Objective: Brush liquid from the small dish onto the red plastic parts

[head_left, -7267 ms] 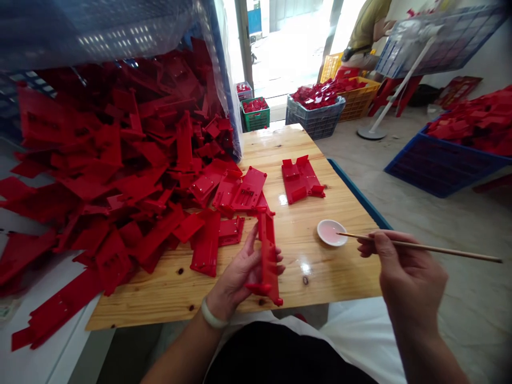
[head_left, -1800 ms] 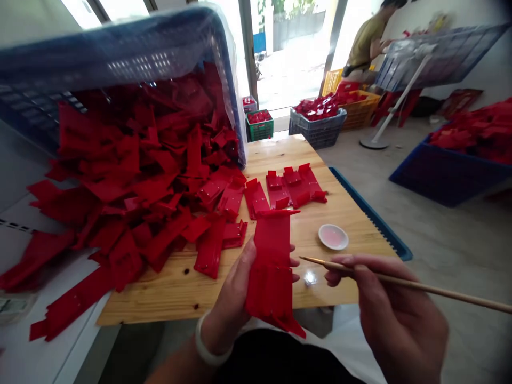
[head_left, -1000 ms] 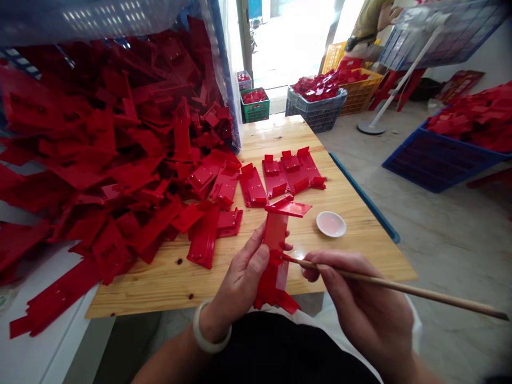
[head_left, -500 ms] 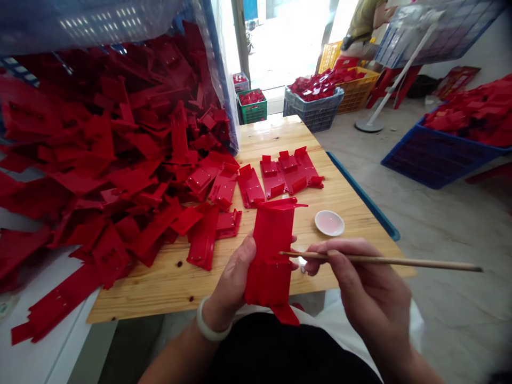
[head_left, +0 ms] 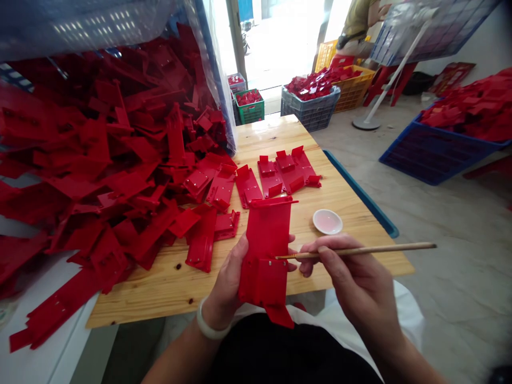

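Observation:
My left hand (head_left: 229,277) grips a flat red plastic part (head_left: 267,250) upright over the near edge of the wooden table (head_left: 168,290), its broad face toward me. My right hand (head_left: 352,280) pinches a thin wooden stick (head_left: 368,249) like a brush. The stick's tip touches the part's face near its right edge. A small white dish (head_left: 327,221) with pinkish liquid sits on the table just beyond my right hand. Several finished-looking red parts (head_left: 280,173) lie in a row behind the held part.
A big heap of red parts (head_left: 104,170) spills from a tipped blue crate (head_left: 80,26) on the left. Crates of red parts (head_left: 310,104) stand on the floor beyond; a blue crate (head_left: 440,152) is at right. Another person (head_left: 356,24) stands at the back.
The held part has turned from edge-on to face-on toward me. The stick has risen to level and its tip now rests on the part's right side.

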Demonstrator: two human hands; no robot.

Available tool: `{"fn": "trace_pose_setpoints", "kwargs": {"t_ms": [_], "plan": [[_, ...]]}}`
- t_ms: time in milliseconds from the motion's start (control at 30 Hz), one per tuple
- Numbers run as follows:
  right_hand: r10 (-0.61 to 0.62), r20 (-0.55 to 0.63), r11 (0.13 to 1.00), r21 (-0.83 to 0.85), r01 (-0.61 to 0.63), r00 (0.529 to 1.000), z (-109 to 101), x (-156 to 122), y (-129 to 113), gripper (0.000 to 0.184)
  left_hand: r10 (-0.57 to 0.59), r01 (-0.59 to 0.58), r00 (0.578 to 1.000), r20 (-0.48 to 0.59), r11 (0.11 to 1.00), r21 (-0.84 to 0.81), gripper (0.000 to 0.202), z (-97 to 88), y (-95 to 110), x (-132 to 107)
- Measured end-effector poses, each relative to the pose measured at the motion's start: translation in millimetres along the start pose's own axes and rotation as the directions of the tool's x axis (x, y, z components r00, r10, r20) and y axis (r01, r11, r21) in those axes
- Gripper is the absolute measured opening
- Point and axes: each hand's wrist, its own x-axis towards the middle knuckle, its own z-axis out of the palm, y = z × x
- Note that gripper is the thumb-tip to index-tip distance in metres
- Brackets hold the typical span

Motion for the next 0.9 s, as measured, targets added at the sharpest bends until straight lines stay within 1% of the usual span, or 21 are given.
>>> {"fn": "trace_pose_setpoints", "kwargs": {"t_ms": [167,333,600,733,900], "plan": [[-0.013,-0.041,1.0,0.028,0.014,0.999,0.2,0.7,1.4,0.013,-0.022,0.023,1.0,-0.009,1.0,0.016,0.075,-4.3,-1.6,2.3],[0.015,-0.022,1.0,0.015,-0.015,1.0,-1.2,0.1,1.4,0.012,-0.005,0.006,1.0,-0.018,0.999,0.032,0.075,-3.3,-1.3,3.8],[0.022,-0.022,0.999,0.025,-0.021,1.0,-0.9,1.9,3.6,0.012,-0.013,0.013,1.0,0.001,1.0,-0.004,0.074,1.3,-0.8,5.3],[0.009,-0.044,0.998,0.066,-0.006,0.999,-0.9,4.7,6.2,0.011,-0.019,0.019,1.0,0.001,1.0,-0.001,0.072,-0.8,-2.3,6.9],[0.009,-0.029,0.999,0.05,-0.007,1.0,-5.1,3.4,10.3,0.012,-0.04,0.04,0.999,-0.026,0.999,0.002,0.071,-3.9,-3.5,10.1]]}}
